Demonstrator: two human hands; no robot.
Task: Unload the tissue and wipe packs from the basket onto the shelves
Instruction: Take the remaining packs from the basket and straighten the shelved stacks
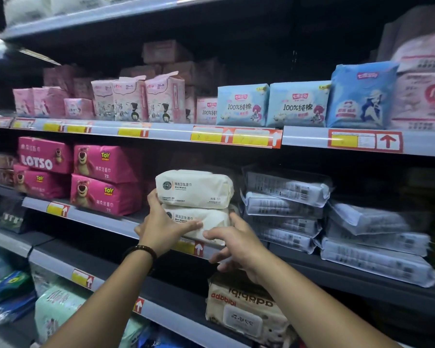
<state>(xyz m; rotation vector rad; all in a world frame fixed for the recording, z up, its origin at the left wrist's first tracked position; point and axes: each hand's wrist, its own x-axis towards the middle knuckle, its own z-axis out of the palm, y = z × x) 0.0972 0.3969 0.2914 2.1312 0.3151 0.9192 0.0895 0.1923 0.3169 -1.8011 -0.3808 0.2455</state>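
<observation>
Wipe packs (194,189), two white, stacked, sit at the front lip of the middle shelf (98,218), pink packs (106,194) at their 9 o'clock. Left grip (161,223) and right grip (236,244) clasp them; a careless nudge could topple the upper pack.

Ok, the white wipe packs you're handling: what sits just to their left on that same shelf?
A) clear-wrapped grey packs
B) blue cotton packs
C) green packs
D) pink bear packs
D: the pink bear packs stand directly left of the white wipe packs, which the left hand and right hand hold at the shelf edge.
</observation>
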